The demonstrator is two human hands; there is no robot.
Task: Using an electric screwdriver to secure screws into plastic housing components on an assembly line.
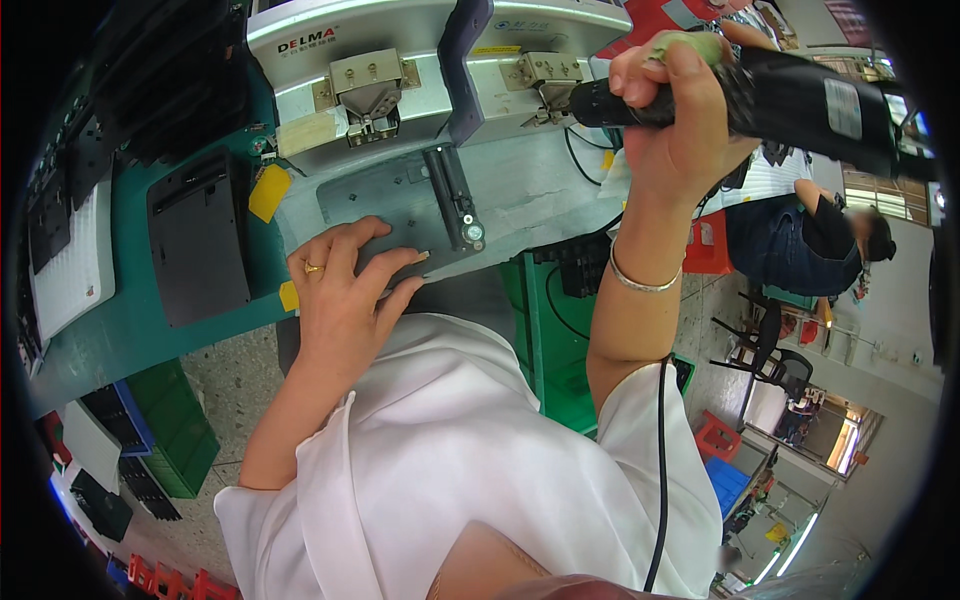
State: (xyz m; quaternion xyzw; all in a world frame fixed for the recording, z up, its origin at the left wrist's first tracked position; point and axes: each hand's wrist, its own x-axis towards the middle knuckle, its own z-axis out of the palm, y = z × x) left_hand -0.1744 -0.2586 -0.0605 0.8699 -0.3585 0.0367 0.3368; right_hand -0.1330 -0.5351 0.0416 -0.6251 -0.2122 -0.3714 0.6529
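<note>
A flat dark grey panel [385,195] lies on the bench before me, with a raised black bar along its right side and a round metal part near the bar's lower end. My left hand [345,280] rests on the panel's near edge, its fingers spread. Up at the right, my right hand [690,110] is wrapped round a black electric screwdriver [800,100], held raised and almost level, with its narrower end pointing left. Something pale green [690,45] covers part of that hand's fingers. The screwdriver's bit does not show clearly.
Two silver screw feeders [290,70] stand behind the panel. To the left, a black plastic cover [200,240] lies on the green bench near yellow notes [268,192] and stacked black parts [170,70]. Green crates [175,430] stand below. Another person [800,245] sits at the far right.
</note>
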